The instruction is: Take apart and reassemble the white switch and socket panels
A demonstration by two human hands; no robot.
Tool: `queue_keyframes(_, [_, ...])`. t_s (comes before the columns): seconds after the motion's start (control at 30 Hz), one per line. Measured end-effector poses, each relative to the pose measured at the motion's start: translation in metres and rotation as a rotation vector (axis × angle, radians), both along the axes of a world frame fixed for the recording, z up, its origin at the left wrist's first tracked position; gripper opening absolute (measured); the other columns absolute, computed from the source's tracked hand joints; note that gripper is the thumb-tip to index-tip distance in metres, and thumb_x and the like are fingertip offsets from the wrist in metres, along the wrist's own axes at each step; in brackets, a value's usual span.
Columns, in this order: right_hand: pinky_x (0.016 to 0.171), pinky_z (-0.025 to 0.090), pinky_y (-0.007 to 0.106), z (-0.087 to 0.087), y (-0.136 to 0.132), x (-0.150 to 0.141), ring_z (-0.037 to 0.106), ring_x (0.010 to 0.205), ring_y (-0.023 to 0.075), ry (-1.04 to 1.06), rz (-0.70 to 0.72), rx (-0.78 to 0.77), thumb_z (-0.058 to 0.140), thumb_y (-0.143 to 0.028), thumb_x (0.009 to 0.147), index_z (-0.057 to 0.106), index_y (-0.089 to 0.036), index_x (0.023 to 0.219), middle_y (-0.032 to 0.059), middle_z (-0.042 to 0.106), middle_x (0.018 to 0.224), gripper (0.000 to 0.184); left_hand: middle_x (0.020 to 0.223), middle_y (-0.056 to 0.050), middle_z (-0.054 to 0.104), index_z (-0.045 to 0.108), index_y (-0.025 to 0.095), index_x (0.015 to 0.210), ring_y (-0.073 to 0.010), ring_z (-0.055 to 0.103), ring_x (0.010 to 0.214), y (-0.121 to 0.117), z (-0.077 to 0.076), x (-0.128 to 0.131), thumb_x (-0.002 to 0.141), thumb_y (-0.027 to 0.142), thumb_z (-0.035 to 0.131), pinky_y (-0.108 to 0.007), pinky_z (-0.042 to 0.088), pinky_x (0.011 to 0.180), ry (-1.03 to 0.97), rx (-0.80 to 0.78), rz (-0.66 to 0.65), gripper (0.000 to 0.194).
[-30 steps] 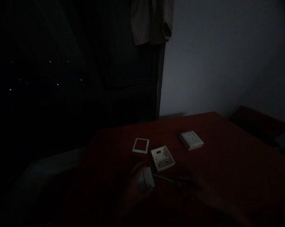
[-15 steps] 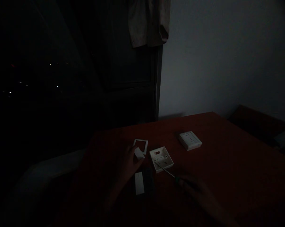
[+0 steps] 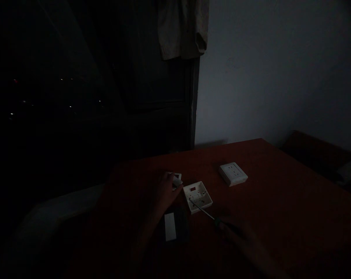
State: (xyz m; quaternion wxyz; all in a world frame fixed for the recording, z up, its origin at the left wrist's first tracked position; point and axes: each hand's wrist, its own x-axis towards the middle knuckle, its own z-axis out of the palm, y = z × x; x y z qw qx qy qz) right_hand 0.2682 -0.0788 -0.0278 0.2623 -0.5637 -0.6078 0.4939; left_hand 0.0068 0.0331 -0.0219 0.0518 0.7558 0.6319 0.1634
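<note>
My left hand (image 3: 165, 193) pinches a small white plastic piece (image 3: 177, 181) between thumb and fingers, over a thin white cover frame (image 3: 177, 175) that it partly hides. Just right of it lies an open white socket back box (image 3: 203, 206), hollow side up. My right hand (image 3: 232, 232) is closed round the dark green handle of a screwdriver (image 3: 204, 211). The screwdriver's shaft slants into the box, and its tip is near the left inner side. Whether the tip touches a screw is too dark to tell.
A white wall socket (image 3: 232, 173) lies farther right on the red-brown table (image 3: 268, 186). Below my left hand is a dark flat object with a white label (image 3: 170, 226). Cloth (image 3: 184, 31) hangs by the dark window, and a pale wall (image 3: 265, 77) stands behind.
My left hand has moved slightly right and up with the white piece, now covering more of the cover frame. The screwdriver stays in the box almost unmoved.
</note>
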Motion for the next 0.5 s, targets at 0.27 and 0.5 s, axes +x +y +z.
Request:
queue_keyframes(0.27, [0.088,0.047,0.034,0.008,-0.001,-0.001,0.062,0.100,0.0247,-0.073,0.031,0.009,0.044,-0.055,0.088,0.066,-0.020,0.111,0.0075,0.068,0.110,0.047,0.139,-0.010,0.044,0.048,0.020,0.131,-0.0250,0.041,0.129,-0.062,-0.007,-0.039,0.088,0.030,0.052,-0.041,0.034,0.108,-0.207,-0.104,-0.064,0.045])
queue_keyframes(0.5, [0.091,0.047,0.036,0.033,0.002,-0.004,0.063,0.104,0.0241,-0.268,0.278,0.126,0.045,-0.037,0.090,0.067,-0.023,0.112,0.0075,0.068,0.114,0.034,0.144,-0.006,0.043,0.049,0.027,0.133,-0.0279,0.038,0.133,-0.110,-0.005,-0.039,0.074,0.023,0.066,-0.044,0.034,0.110,-0.319,-0.303,-0.100,0.061])
